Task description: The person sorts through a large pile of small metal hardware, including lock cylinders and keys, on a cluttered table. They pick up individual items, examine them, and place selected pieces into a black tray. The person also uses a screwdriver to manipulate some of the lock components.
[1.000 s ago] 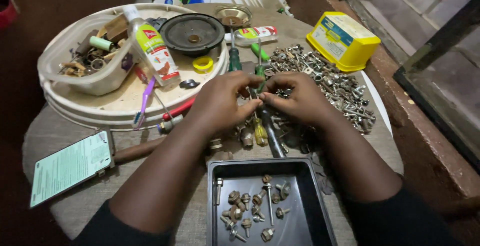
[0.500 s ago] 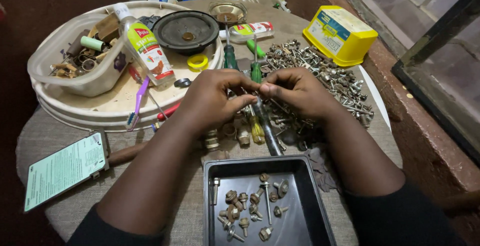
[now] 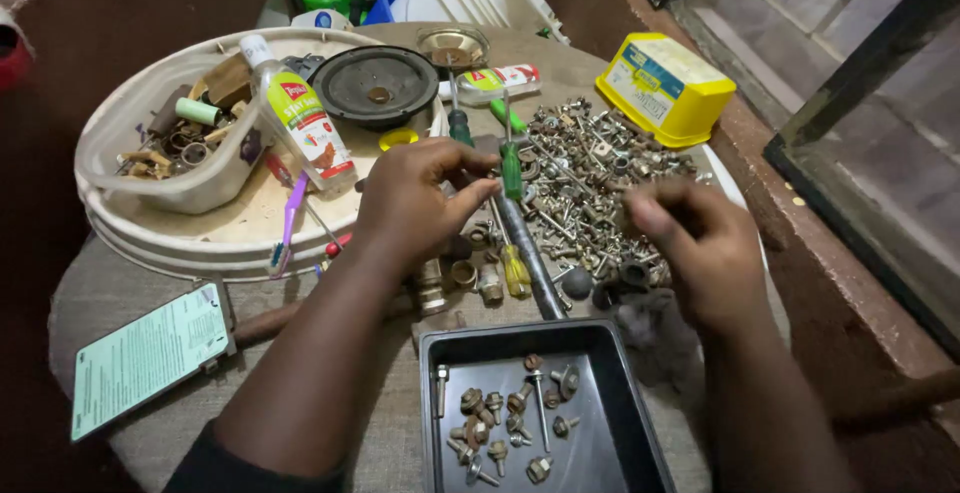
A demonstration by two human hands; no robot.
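On round cloth-covered table: both hands over a heap of screws, bolts & nuts.

Left hand: fingers curled, thumb & forefinger tips pressed together at approx centre of table, just beside green screwdriver handle; can't tell if anything small is pinched between them. Hovers above a few brass fittings & a yellow-handled tool.

Right hand: blurred, fingers bunched in loose fist at near edge of heap, over hardware; can't tell if holding a piece. Dark grey rag just below it.

Near edge, betw. the forearms: black rectangular tray w/ approx a dozen rusty screws & washers lying loose in its left-centre part. Long grey metal bar runs from tray's far rim up toward green handle.

Far left: big round white tub lid carrying clear plastic container of odd bits, clear bottle w/ green-red label lying tilted, black speaker cone, purple toothbrush.

Far centre: second green-handled screwdriver, small tube, shallow metal dish. Far right: yellow plastic box w/ lid, just beside heap. Near left: green-printed card in clear sleeve, wooden handle just beside it.
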